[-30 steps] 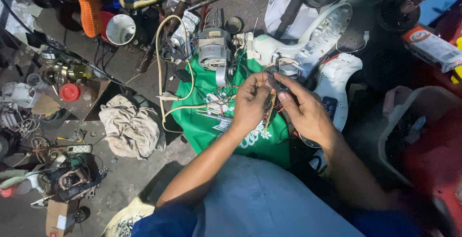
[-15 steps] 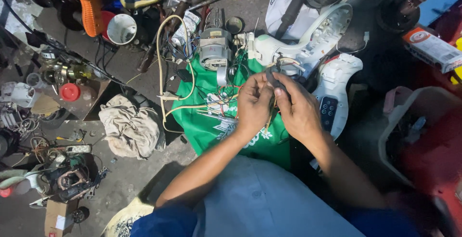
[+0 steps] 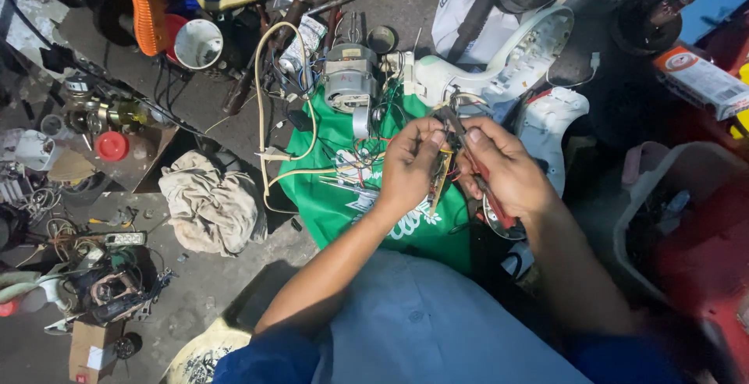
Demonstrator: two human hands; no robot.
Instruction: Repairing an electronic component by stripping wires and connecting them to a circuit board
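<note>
Two hands are met over the green cloth (image 3: 335, 197): left hand (image 3: 406, 167) pinches a small circuit board (image 3: 441, 172), held upright; right hand (image 3: 503, 167) grips red-handled pliers (image 3: 476, 167), jaws directed up-left, just beside the board.

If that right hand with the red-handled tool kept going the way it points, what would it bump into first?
The right hand aims its red-handled pliers up and to the left. First in that line are probably the loose wires at the tool's tip, then the white plastic housing beyond. Depth is hard to judge from above.

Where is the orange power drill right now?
In the head view, the orange power drill lies at the top left, just left of a white cup, far from both hands.
</note>
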